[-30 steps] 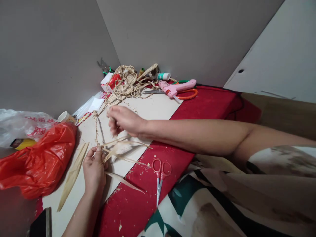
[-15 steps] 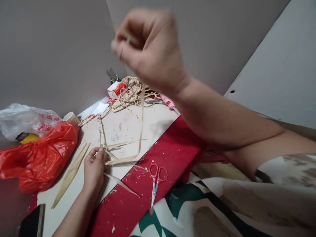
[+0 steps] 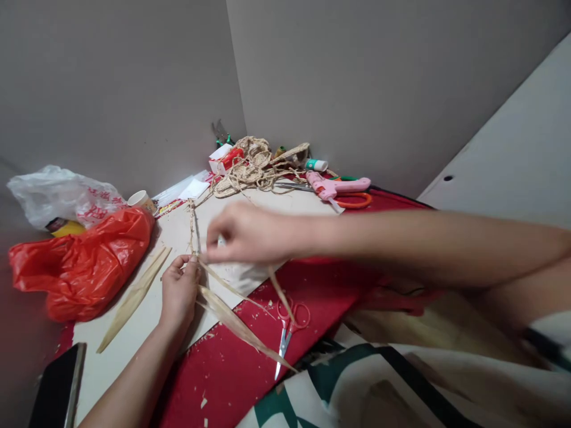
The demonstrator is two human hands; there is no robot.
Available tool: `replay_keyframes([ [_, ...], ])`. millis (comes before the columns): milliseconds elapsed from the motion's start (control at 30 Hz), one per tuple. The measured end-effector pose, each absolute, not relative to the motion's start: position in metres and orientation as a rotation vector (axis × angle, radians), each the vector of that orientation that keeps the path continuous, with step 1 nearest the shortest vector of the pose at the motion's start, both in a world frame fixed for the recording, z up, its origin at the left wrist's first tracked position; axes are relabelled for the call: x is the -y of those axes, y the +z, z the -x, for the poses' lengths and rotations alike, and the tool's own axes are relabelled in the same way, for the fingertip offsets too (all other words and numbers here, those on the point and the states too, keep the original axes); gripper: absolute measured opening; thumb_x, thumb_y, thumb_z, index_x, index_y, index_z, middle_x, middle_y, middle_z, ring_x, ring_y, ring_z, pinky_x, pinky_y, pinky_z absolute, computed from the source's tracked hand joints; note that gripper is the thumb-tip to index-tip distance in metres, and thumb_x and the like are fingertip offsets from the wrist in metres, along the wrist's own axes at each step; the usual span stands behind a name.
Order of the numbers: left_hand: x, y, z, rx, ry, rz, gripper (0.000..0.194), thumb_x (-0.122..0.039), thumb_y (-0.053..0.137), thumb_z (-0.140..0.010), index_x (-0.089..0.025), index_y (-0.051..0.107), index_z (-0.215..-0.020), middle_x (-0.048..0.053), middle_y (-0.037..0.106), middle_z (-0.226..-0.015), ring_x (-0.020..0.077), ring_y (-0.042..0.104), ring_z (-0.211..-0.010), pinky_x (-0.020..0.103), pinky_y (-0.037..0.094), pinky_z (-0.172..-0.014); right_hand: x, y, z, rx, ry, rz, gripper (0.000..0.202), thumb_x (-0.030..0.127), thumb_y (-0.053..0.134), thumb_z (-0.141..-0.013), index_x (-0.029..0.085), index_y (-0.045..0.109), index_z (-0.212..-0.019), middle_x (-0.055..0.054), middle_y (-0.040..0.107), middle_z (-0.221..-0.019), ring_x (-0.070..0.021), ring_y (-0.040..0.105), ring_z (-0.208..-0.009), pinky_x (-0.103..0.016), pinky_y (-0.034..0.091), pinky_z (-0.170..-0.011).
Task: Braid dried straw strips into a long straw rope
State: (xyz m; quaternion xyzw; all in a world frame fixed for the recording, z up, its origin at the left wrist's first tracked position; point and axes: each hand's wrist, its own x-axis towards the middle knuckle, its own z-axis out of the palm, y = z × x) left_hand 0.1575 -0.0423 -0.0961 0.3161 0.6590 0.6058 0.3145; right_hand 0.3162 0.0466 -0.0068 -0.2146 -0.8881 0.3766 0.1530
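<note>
A thin braided cord (image 3: pixel 192 229) of dried, pale plant leaf runs down the pale board. My left hand (image 3: pixel 178 291) pinches its lower end between thumb and fingers. Several loose strips fan out to the right from that grip, including a wide dried leaf strip (image 3: pixel 241 327) that crosses the red cloth. Just right of the grip is my right hand (image 3: pixel 250 232), blurred by motion, its fingers curled into a pinch. A narrow leaf strip (image 3: pixel 280 291) trails out below it; the part within the fingers is hidden. Red-handled scissors (image 3: pixel 285 339) lie under the strip's end.
A loose dried leaf (image 3: pixel 134 300), a red plastic bag (image 3: pixel 102 255) and a phone (image 3: pixel 57 386) are at left. Near the back wall lie a paper cup (image 3: pixel 141 201), coiled braided cord (image 3: pixel 254 169), a pink glue gun (image 3: pixel 336 185) and orange-handled scissors (image 3: pixel 357 201).
My right hand has come down from high above the board to beside my left hand. The long strip that rose to it is lowered. The left hand keeps its pinch; the view has shifted.
</note>
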Motion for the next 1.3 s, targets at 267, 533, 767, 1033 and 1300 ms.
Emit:
replay_keyframes([
  [267,0.040,-0.098,-0.158,-1.620,1.646,-0.783,0.023,-0.035,0.066,-0.071,-0.017,0.051,-0.073,-0.009,0.043,-0.043,0.0044,0.032,-0.033,0.015,0.023,-0.036,-0.037,-0.054,-0.291,2.739,1.396,0.555,0.011,0.018,0.054,-0.075,0.011,0.062,-0.070,0.004,0.045,-0.053,-0.0056,0.037,-0.049,-0.020,0.029,-0.048],
  [533,0.037,-0.103,-0.157,-1.692,1.600,-0.891,0.016,-0.029,0.063,-0.069,-0.017,0.053,-0.064,-0.005,0.047,-0.049,0.0063,0.037,-0.041,0.019,0.028,-0.042,-0.042,0.021,-0.263,2.418,1.278,0.370,0.013,0.022,0.055,-0.075,0.012,0.060,-0.069,0.002,0.048,-0.057,-0.0070,0.040,-0.052,-0.021,0.030,-0.050],
  [767,0.034,-0.102,-0.153,-1.767,1.648,-0.931,0.010,-0.024,0.064,-0.065,-0.018,0.056,-0.065,-0.003,0.051,-0.050,0.0092,0.038,-0.041,0.022,0.027,-0.040,-0.024,-0.008,-0.149,2.508,1.457,0.605,0.026,0.026,0.050,-0.079,0.011,0.058,-0.060,-0.003,0.056,-0.057,-0.0085,0.043,-0.048,-0.022,0.032,-0.046],
  [1033,0.037,-0.102,-0.151,-1.570,1.595,-0.796,0.024,-0.037,0.065,-0.069,-0.018,0.051,-0.071,-0.009,0.039,-0.043,0.0027,0.024,-0.032,0.016,0.015,-0.035,-0.078,-0.014,-0.242,2.155,1.539,0.616,0.020,0.018,0.045,-0.086,0.010,0.062,-0.085,0.002,0.052,-0.061,-0.0040,0.027,-0.039,-0.020,0.019,-0.036],
  [1300,0.039,-0.093,-0.153,-1.450,1.598,-0.718,0.026,-0.032,0.071,-0.066,-0.015,0.052,-0.073,-0.010,0.038,-0.045,0.0008,0.022,-0.033,0.014,0.014,-0.034,-0.076,-0.055,-0.286,2.185,1.520,0.586,0.005,0.011,0.056,-0.077,0.009,0.061,-0.079,0.000,0.061,-0.065,-0.0054,0.045,-0.055,-0.018,0.036,-0.055],
])
